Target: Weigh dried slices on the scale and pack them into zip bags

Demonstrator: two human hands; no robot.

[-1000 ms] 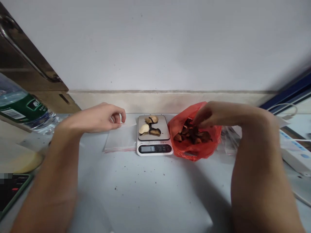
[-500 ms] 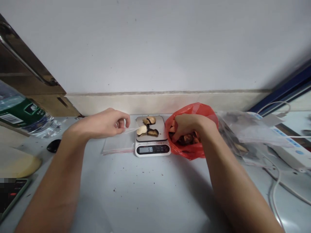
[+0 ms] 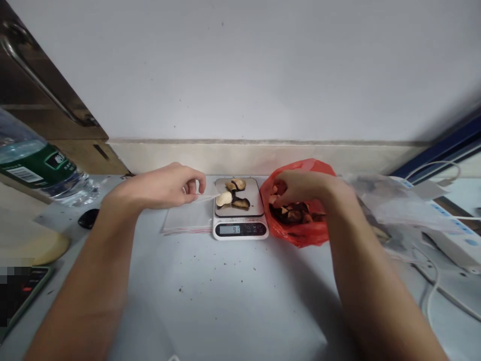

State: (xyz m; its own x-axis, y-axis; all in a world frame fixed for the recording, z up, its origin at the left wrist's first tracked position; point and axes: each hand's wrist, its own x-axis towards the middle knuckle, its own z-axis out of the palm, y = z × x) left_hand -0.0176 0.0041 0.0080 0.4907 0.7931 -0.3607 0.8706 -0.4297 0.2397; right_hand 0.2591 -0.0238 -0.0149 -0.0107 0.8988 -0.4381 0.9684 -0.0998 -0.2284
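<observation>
And the right hand (image 3: 302, 185), poised over the bag's mouth a second ago, is now down inside the crinkled red plastic bag (image 3: 300, 239), fingers curled at its left wall among the dark brown dried pieces (image 3: 295, 214); whether they grip one, I can't tell. Left hand (image 3: 169, 184): thumb and finger nearly closed, pinching a thin clear plastic bag (image 3: 208, 196) that reaches the pan's edge. The white digital kitchen scale (image 3: 240, 232) carries a few cream-and-brown dried slices (image 3: 240, 203), and its display looks steady at 9.1, so the load seems unchanged while the picking goes on. Edges now: red bag tight beside the scale on the right, flat clear bags (image 3: 186, 221) on the left, wall (image 3: 244, 158) behind. The roomiest stretch is the grey tabletop (image 3: 229, 311) in front, flecked with dark crumbs, between the forearms.
</observation>
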